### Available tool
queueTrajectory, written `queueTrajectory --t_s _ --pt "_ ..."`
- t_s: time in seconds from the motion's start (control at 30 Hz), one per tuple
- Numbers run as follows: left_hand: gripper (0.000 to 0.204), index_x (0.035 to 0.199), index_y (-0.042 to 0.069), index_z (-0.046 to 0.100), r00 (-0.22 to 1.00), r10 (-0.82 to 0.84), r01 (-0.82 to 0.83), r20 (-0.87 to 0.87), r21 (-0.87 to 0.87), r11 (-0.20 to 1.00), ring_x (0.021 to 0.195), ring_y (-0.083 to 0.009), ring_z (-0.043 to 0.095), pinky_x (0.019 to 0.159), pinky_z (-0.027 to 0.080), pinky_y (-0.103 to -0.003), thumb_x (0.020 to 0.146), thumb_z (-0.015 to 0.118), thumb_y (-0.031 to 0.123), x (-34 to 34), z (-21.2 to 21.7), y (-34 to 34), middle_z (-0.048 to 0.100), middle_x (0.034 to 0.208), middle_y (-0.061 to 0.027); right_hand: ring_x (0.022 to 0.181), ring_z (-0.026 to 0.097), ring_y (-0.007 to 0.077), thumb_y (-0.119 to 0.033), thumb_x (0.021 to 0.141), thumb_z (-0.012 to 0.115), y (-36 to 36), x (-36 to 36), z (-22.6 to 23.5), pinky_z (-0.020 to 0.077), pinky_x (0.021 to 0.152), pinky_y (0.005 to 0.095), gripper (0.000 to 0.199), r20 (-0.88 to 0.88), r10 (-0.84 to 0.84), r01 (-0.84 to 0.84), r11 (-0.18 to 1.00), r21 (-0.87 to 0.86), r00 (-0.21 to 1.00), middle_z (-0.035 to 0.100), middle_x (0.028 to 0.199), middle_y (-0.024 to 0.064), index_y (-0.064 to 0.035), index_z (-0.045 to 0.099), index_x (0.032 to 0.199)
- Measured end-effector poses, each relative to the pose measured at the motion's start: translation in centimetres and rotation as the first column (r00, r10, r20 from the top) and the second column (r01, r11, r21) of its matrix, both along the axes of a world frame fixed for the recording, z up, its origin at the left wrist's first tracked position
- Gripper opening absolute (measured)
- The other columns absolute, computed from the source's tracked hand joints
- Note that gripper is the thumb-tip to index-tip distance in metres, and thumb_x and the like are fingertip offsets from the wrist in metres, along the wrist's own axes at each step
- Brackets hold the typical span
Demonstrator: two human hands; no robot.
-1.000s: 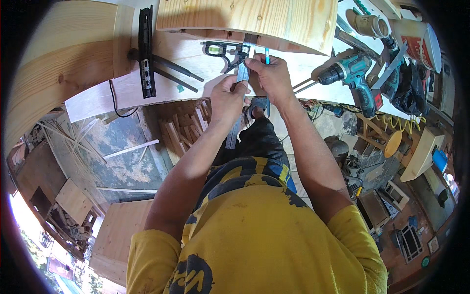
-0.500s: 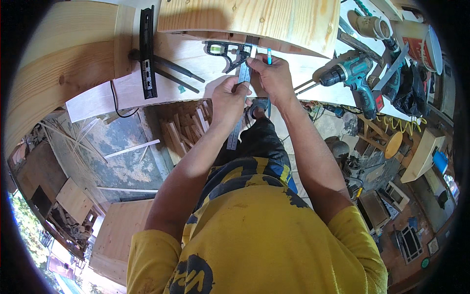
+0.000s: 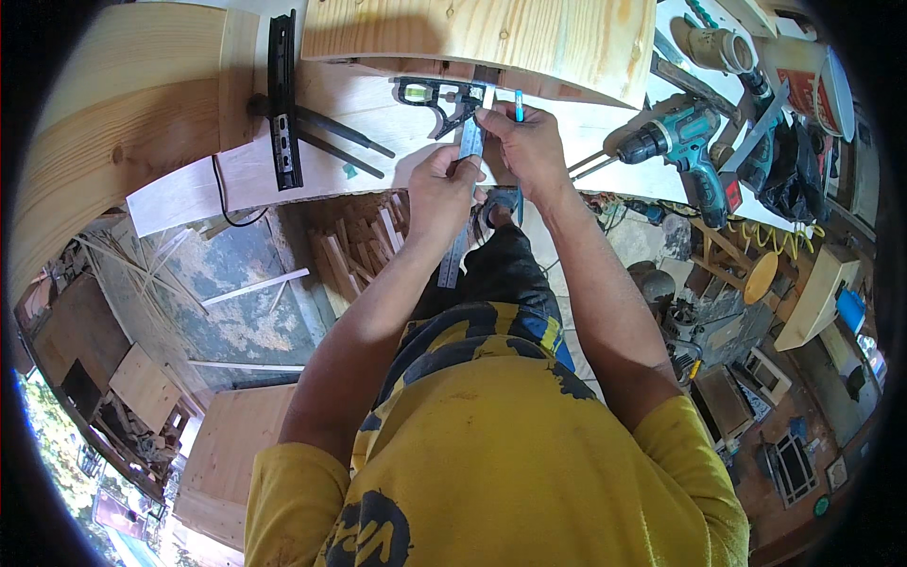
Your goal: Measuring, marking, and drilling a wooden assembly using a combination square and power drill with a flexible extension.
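Observation:
A combination square with a black head and a green level vial lies near the edge of the white bench top. Its metal ruler blade runs toward me past the bench edge. My left hand pinches this blade between thumb and fingers. Close to the square's head, my right hand has its thumb and fingertips pressed on the blade. A thin blue pen or pencil sticks up from between the right fingers. Behind the head stands a pale wooden box or panel.
A black drawer slide lies at left, by two dark metal rods and a large wooden panel. To the right rest a teal cordless drill, a black plastic bag and a white bucket. Wood offcuts sit below the bench.

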State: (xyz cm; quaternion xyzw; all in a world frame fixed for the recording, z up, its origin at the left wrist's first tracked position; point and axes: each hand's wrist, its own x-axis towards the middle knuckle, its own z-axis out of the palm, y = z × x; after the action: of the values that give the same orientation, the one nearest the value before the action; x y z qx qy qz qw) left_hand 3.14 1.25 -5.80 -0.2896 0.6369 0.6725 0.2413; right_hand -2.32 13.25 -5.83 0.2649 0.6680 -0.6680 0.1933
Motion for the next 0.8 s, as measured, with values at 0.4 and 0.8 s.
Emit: queueTrajectory --t_s 0.4,0.8 --pt "0.013 0.101 0.002 0.062 1.000 0.009 -0.009 0.009 0.019 1.000 0.058 -0.0102 0.058 0.054 0.046 -0.024 0.094 0.058 0.012 0.00 -0.20 -0.10 0.064 0.078 -0.0049 0.043 0.037 0.0027 -0.012 0.085 0.070 0.24 0.08 0.26 0.0240 0.039 0.0220 0.009 0.034 0.028 -0.027 0.999 -0.033 0.999 0.053 0.056 -0.0042 -0.0042 0.068 0.082" --pt "0.014 0.102 0.001 0.062 1.000 0.007 -0.008 0.016 0.024 1.000 0.059 -0.0106 0.059 0.055 0.047 -0.023 0.094 0.058 0.012 -0.01 -0.14 -0.14 0.064 0.078 -0.0049 0.041 0.036 0.0030 -0.009 0.085 0.069 0.05 -0.15 0.19 0.0227 0.038 0.0222 0.007 0.045 -0.006 0.008 0.999 -0.044 0.999 0.053 0.057 -0.0029 -0.0021 0.067 0.085"
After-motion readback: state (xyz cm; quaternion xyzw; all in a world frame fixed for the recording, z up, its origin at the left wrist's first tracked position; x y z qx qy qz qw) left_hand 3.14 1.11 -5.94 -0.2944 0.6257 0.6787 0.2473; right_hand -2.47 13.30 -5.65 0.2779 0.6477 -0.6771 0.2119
